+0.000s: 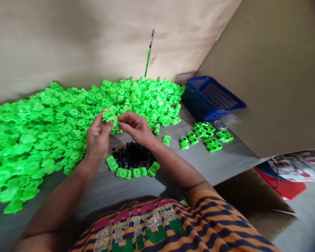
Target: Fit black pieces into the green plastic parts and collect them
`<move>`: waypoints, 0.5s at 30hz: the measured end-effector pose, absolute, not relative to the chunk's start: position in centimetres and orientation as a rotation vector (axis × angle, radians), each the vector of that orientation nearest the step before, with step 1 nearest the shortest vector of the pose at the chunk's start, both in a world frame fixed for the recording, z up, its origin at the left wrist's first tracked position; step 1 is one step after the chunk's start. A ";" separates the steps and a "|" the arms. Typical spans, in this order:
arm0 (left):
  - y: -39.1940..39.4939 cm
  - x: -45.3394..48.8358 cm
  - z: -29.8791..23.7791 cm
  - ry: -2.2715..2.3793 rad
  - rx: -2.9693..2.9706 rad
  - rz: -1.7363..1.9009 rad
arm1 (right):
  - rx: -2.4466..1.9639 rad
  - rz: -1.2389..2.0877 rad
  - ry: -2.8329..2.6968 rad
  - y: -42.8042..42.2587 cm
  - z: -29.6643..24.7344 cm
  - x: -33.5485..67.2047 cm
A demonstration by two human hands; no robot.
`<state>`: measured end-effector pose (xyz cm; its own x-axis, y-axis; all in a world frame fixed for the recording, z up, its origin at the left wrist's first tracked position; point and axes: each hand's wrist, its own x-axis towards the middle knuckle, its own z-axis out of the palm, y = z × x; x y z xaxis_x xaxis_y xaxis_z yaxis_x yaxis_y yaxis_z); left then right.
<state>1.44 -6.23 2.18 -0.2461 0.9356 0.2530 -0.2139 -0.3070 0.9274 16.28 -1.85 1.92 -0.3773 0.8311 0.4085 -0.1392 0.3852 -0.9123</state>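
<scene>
A bright green moulded plastic piece point(110, 118) with a raised ring sits between the fingers and thumb of my left hand point(98, 138). My right hand point(137, 127) meets its right edge, thumb and forefinger pinched together; whether a small part is between them is hidden. Under the hands lies a heap of small black parts point(132, 154). Several green pieces point(124, 173) line the near side of that heap. One more green piece point(166, 140) lies to its right. Farther right are green pieces with black spots point(212, 144), grouped on the table.
A large pile of green pieces point(49, 119) covers the left and back of the table point(115, 196). A blue plastic basket point(212, 98) stands at the back right. A green stick point(148, 56) leans on the back board. A cardboard box point(252, 199) is below the right edge.
</scene>
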 end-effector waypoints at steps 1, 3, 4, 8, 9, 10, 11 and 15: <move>-6.0 1.2 2.3 1.023 1.096 1.698 | -0.685 1.108 -1.692 -1.3 1.9 16.9; -5.7 0.5 2.6 1.039 1.073 1.691 | -0.893 0.864 -1.893 -0.4 1.9 18.1; -5.5 0.2 2.7 1.047 1.062 1.685 | -1.020 0.730 -2.034 -0.1 1.9 18.6; -5.5 -0.5 2.8 1.062 1.035 1.667 | -1.344 0.395 -2.730 -0.1 1.6 18.8; -5.6 -0.5 2.8 1.066 1.033 1.664 | -1.350 0.369 -2.861 -0.3 1.5 18.4; -5.6 -0.4 2.8 1.069 1.033 1.661 | -1.327 0.358 -2.958 -0.6 1.4 18.0; -5.7 -0.4 2.8 1.071 1.034 1.657 | -1.283 0.355 -3.023 -0.8 1.3 17.5; -5.7 -0.2 2.7 1.084 1.047 1.632 | -1.184 0.325 -3.114 -1.5 1.1 16.3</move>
<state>-0.23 -5.70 2.71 -0.2489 0.9538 0.1680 -0.2153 -0.2236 0.9506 16.29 -1.46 1.10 -0.7315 0.6311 -0.2581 0.6708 0.7340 -0.1064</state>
